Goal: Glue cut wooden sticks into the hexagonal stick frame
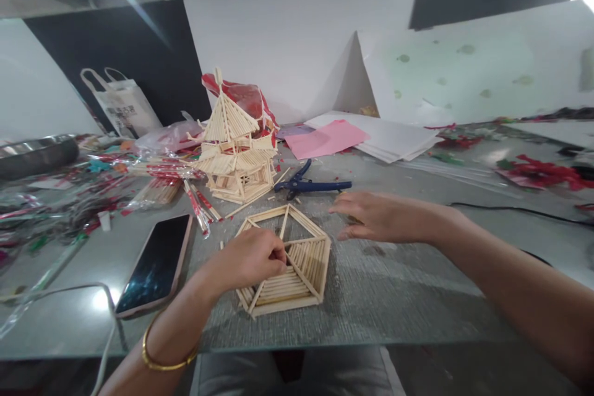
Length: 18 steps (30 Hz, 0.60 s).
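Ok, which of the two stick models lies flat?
The hexagonal frame under the left hand; the pagoda-shaped model behind it stands tall, with a pointed roof.

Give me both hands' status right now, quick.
Left hand: closed over the hexagonal stick frame; whether it grips anything cannot be told.
Right hand: open, nothing visibly held.

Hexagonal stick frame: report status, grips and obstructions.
Left grip curled over hexagonal frame, contents hidden. Right grip open beside it. Frame slatted front and right, open at rear. Possible obstruction: blue cutters close behind.
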Tool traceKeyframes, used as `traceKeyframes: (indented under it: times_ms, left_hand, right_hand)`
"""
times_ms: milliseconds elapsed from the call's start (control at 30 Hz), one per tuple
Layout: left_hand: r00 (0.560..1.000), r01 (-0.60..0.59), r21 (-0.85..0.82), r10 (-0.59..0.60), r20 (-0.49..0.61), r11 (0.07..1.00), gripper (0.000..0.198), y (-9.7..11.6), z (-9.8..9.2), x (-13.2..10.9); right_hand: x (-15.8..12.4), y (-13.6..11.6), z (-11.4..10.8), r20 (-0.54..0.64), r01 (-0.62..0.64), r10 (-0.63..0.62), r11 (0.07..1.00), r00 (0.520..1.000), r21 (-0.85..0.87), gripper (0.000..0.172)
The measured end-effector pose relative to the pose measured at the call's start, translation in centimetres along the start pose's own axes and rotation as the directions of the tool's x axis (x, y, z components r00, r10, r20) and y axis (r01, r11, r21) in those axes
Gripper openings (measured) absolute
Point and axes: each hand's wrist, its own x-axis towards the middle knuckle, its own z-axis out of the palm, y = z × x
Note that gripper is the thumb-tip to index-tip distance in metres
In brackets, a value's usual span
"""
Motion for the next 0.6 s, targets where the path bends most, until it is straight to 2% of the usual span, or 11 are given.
traceKeyframes:
  times_ms: [200, 333, 367, 500, 600]
  left_hand:
    - [0.997, 0.020, -0.123, -0.029, -0.071, 0.992, 0.017, 0.8, -0.8, -0.2]
    - [0.974, 0.026, -0.283, -0.089, -0.210, 0.959, 0.018, 1.4, -1.5, 0.2]
    - [0.965, 0.017, -0.343, -0.105, -0.240, 0.939, 0.019, 1.4, -1.5, 0.3]
    - [0.929, -0.006, -0.575, -0.208, -0.305, 0.818, 0.023, 1.1, -0.7, 0.8]
    - [0.903, -0.005, -0.672, -0.285, -0.321, 0.741, 0.024, 0.6, -0.1, 0.8]
  right_hand:
    - [0.8, 0.1, -1.3, -0.056, -0.021, 0.022, 1.000, 0.998, 0.011, 0.044]
    - [4.2, 2.1, -2.6, -0.061, -0.036, 0.032, 0.998, 0.998, -0.052, 0.050]
    - [5.4, 2.9, -2.8, -0.041, -0.033, 0.030, 0.996, 0.999, -0.079, 0.054]
    - [10.1, 6.3, -2.3, 0.145, -0.099, 0.116, 0.987, 0.983, -0.125, 0.091]
    - [12.4, 8.1, -1.6, 0.283, -0.155, 0.170, 0.985, 0.944, -0.075, 0.097]
